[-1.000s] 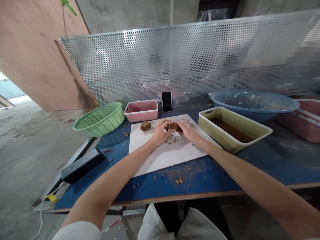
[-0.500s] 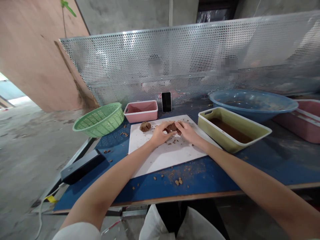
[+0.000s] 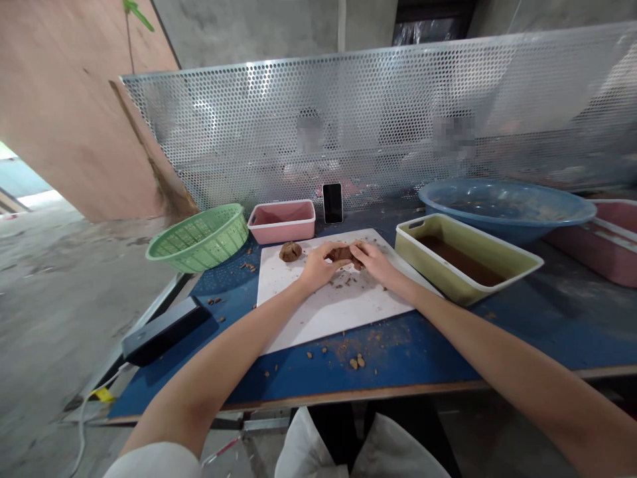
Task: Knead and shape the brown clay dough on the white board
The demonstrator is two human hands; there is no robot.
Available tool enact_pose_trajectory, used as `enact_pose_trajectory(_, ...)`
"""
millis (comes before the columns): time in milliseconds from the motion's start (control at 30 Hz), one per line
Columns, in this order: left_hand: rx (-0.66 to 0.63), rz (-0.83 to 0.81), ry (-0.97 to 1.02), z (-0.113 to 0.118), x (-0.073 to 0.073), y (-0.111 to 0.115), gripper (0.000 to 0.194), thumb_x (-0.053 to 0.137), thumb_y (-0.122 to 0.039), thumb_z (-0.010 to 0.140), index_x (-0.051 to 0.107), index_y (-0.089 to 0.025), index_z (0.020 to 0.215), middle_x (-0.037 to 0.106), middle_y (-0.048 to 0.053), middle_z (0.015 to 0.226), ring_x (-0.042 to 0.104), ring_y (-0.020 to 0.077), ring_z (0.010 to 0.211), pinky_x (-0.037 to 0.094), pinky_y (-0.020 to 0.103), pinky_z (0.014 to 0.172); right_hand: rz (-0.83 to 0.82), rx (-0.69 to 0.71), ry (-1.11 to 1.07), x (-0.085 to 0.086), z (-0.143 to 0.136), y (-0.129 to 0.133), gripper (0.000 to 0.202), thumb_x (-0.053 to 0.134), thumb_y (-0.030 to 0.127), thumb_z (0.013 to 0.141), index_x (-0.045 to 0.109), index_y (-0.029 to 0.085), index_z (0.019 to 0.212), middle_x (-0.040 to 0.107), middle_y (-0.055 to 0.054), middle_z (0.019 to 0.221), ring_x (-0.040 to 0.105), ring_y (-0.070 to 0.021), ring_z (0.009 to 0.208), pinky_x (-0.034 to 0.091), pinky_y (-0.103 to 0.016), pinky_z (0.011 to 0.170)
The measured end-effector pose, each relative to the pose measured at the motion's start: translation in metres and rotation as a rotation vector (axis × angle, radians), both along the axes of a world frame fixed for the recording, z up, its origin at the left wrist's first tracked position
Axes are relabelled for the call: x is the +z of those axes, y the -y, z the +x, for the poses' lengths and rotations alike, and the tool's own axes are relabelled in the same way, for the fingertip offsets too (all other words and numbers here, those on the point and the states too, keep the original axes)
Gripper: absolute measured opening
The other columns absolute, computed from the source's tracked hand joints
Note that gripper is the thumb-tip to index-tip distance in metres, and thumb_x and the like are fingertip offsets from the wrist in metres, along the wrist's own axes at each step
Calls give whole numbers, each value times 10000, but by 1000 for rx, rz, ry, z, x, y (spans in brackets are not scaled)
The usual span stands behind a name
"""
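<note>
A lump of brown clay is gripped between my two hands over a white board. My left hand curls around the lump's left end, thumb in front. On its right end, my right hand has its fingers closed over the clay. Part of the lump is hidden behind my fingers. Left of my hands, a second, rounded brown lump with a crack in it rests on the board. Small brown crumbs are scattered on the board beneath my hands.
Behind the board stand a pink bin and an upright phone. A green basket is at left, near a dark box. To the right are an olive bin holding brown liquid, a blue basin and another pink bin.
The gap between my left fingers and thumb, where white board showed through, is now filled by brown clay. Both hands stay in nearly the same place on the lump.
</note>
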State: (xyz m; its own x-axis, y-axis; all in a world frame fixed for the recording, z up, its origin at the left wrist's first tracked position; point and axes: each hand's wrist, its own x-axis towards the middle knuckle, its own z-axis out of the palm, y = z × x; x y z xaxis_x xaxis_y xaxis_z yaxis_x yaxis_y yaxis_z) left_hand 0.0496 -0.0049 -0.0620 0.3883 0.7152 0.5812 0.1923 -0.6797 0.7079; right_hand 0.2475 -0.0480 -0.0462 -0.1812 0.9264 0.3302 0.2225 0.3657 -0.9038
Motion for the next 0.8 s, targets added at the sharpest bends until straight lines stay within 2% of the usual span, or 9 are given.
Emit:
enact_pose_trajectory(67, -14, -16, 4, 1, 1, 0, 383, 869, -312, 872, 768, -210, 1227, 801, 88, 1124, 745, 211, 947, 621, 349, 855, 9, -17, 19, 1, 0, 1, 525, 520, 757, 1001, 548, 255, 852, 528, -1, 721, 526, -202, 689, 435, -363, 701)
enact_pose_trajectory(200, -31, -15, -8, 1, 2, 0, 509, 829, -277, 893, 700, -221, 1382, 778, 82, 1118, 730, 192, 947, 618, 315, 815, 68, -96, 71, 1, -1, 0, 481, 507, 715, 1020, 558, 256, 885, 546, -2, 738, 543, -214, 716, 440, -370, 724)
enact_pose_trajectory(333, -23, 66, -62, 0, 2, -1, 400, 823, -271, 897, 755, -214, 1287, 777, 86, 1129, 713, 196, 947, 614, 319, 814, 106, -113, 96, 0, -4, 1, 413, 510, 642, 1039, 596, 248, 949, 609, -30, 834, 596, -236, 833, 466, -376, 785)
enact_pose_trajectory(467, 20, 72, -39, 1, 1, -1, 371, 842, -310, 890, 765, -200, 1237, 791, 89, 1120, 720, 197, 918, 618, 330, 815, 143, -129, 116, 3, -2, 4, 348, 489, 554, 1068, 609, 242, 969, 662, -65, 946, 624, -249, 934, 488, -388, 877)
enact_pose_trajectory(600, 26, -12, -15, 1, 2, -1, 367, 829, -334, 896, 756, -185, 1223, 810, 89, 1099, 736, 202, 907, 613, 350, 845, 216, -154, 220, 6, 4, 5, 266, 543, 457, 1055, 617, 228, 1170, 682, -83, 1040, 645, -257, 957, 511, -404, 895)
enact_pose_trajectory(700, -57, -101, -17, 0, 5, -1, 399, 810, -357, 907, 744, -167, 1252, 811, 119, 1169, 753, 234, 1010, 599, 355, 893, 353, -138, 374, 7, 8, 6, 324, 582, 324, 1010, 588, 221, 1317, 667, -112, 1158, 651, -265, 981, 542, -433, 917)
enact_pose_trajectory(800, -146, -215, 22, -2, 8, -2, 453, 829, -402, 887, 742, -139, 1247, 803, 148, 1206, 754, 254, 1058, 585, 356, 923, 485, -82, 511, 7, 10, 7, 429, 619, 214, 947, 572, 234, 1373, 647, -130, 1262, 649, -304, 1142, 549, -483, 1026)
